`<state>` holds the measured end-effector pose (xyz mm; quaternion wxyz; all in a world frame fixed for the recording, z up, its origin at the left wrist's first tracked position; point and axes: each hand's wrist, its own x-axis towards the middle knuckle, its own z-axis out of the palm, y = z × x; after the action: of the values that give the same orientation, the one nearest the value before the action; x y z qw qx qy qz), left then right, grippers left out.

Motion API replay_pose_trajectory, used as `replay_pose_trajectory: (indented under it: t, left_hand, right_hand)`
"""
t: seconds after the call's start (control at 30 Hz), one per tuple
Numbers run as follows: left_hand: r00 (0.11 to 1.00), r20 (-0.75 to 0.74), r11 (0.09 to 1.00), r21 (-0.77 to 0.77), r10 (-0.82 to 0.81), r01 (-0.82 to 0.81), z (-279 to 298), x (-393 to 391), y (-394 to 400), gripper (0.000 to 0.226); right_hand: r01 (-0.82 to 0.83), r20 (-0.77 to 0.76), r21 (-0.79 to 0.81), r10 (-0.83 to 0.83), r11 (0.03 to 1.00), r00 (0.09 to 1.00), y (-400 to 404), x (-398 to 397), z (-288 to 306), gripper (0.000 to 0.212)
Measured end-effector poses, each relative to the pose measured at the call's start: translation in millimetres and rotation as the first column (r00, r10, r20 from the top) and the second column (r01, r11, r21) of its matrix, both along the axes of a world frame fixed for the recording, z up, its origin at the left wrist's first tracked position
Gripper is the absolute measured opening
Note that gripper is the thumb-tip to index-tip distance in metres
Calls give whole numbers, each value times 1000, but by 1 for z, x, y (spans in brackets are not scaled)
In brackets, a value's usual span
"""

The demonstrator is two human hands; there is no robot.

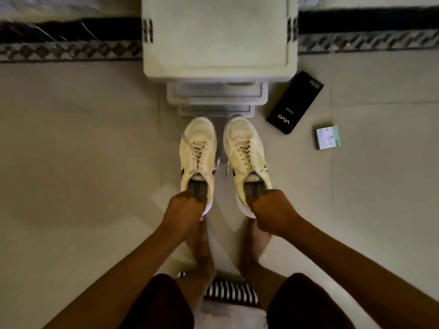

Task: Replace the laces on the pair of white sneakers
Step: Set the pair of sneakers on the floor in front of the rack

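Note:
Two white sneakers sit side by side, toes pointing away from me, over the pale tiled floor. My left hand point(184, 205) grips the heel of the left sneaker point(198, 153). The heel of the right sneaker point(244, 153) is gripped by my right hand point(273, 210). Both shoes are laced with cream laces point(243, 154), whose loose ends hang down the sides. I cannot tell whether the soles touch the floor.
A white plastic drawer unit point(218, 36) stands just beyond the toes. A black phone box point(294, 103) and a small pale box point(328, 137) lie on the floor to the right. My bare feet and a striped cloth point(228, 290) are below the hands.

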<state>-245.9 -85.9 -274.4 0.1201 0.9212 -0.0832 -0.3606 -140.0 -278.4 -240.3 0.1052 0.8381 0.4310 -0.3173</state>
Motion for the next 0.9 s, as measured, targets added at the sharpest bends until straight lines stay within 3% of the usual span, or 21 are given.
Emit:
replay_pose_trajectory:
  t: [0.1, 0.17, 0.33, 0.43, 0.63, 0.8, 0.9]
  left_hand:
    - [969, 232, 984, 172, -82, 42, -50, 27, 4, 36]
    - [947, 260, 966, 223, -190, 133, -74, 27, 7, 33]
    - [934, 308, 973, 197, -180, 122, -115, 11, 12, 38]
    - [921, 341, 968, 221, -189, 118, -129, -6, 6, 39]
    - [909, 372, 963, 252, -187, 96, -137, -23, 0, 40]
    - [892, 410, 953, 294, -192, 70, -148, -28, 2, 48]
    - [883, 446, 969, 245, -147, 38, -136, -25, 3, 60]
  right_hand:
    - [2, -152, -64, -12, 998, 988, 0, 2, -63, 52]
    - [44, -99, -7, -45, 999, 994, 2, -7, -97, 43]
    - [54, 28, 67, -56, 996, 998, -1, -29, -157, 28]
    - [30, 144, 167, -55, 986, 988, -2, -35, -168, 30]
    - [4, 154, 149, -27, 989, 988, 0, -47, -160, 22]
    - [14, 161, 160, -40, 987, 986, -1, -63, -167, 30]
    - [55, 165, 210, -91, 976, 982, -3, -64, -169, 44]
